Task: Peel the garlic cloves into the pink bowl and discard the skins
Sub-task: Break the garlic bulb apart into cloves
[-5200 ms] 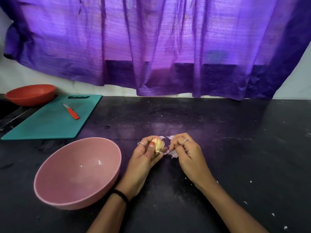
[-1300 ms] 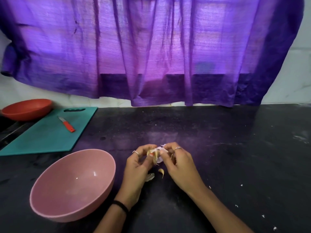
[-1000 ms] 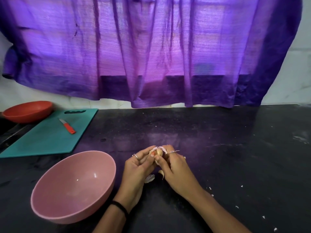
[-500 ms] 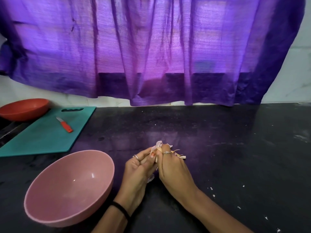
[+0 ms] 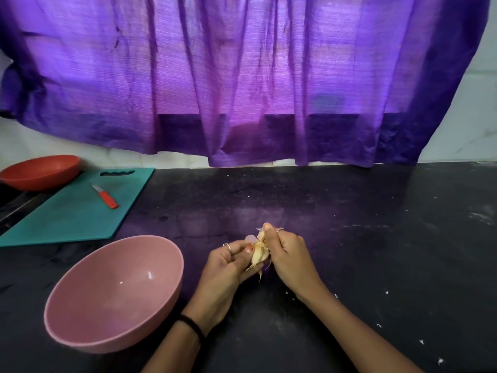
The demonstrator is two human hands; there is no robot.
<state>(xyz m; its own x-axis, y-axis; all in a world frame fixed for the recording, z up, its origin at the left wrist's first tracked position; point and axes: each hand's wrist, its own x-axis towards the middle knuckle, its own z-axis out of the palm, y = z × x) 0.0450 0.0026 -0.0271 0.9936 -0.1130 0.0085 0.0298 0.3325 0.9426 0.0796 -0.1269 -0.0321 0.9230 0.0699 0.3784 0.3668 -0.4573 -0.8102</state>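
Note:
A pale garlic piece (image 5: 258,254) with loose papery skin hangs between both hands above the black counter (image 5: 349,224). My left hand (image 5: 228,265) grips it from the left, thumb pressed on its side. My right hand (image 5: 286,254) pinches the skin at its top with curled fingers. The pink bowl (image 5: 115,294) stands to the left of my left hand; I see nothing inside it. A thin skin flake (image 5: 250,238) sticks out behind the garlic.
A teal cutting board (image 5: 67,214) lies at the back left with a small orange-handled knife (image 5: 106,197) on it. An orange bowl (image 5: 37,172) stands beyond the board. A purple curtain (image 5: 242,76) hangs behind the counter. White skin specks dot the counter at right.
My hands have drawn slightly apart, so the garlic now shows between them. The right hand has pulled up at the skin. The bowl has not moved.

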